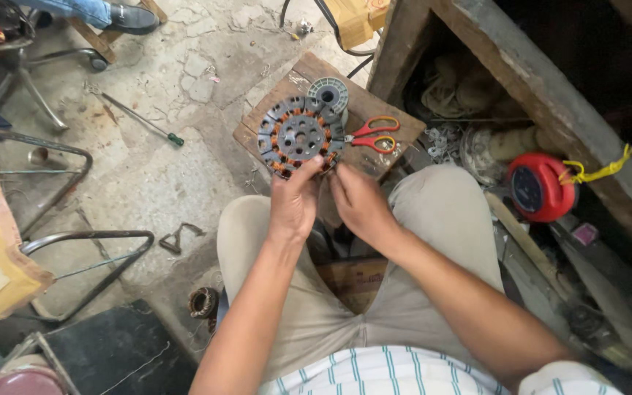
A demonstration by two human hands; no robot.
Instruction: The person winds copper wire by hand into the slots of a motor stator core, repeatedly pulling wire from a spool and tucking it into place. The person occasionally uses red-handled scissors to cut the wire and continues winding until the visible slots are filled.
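My left hand [295,201] grips the stator [301,137] at its near rim; my right hand [358,201] pinches its edge beside the scissors [373,134]. It seems heavy and stiff, but the copper windings look fragile, so the outer rim is the safer hold.

Just beyond your fingertips sits a worn brown wooden board [374,110] on the cracked concrete floor [155,175]. On it, touching your fingers, rests the round grey stator with copper windings [300,137], with red-handled scissors [373,134] right of it and a grey plastic spool [328,91] behind.
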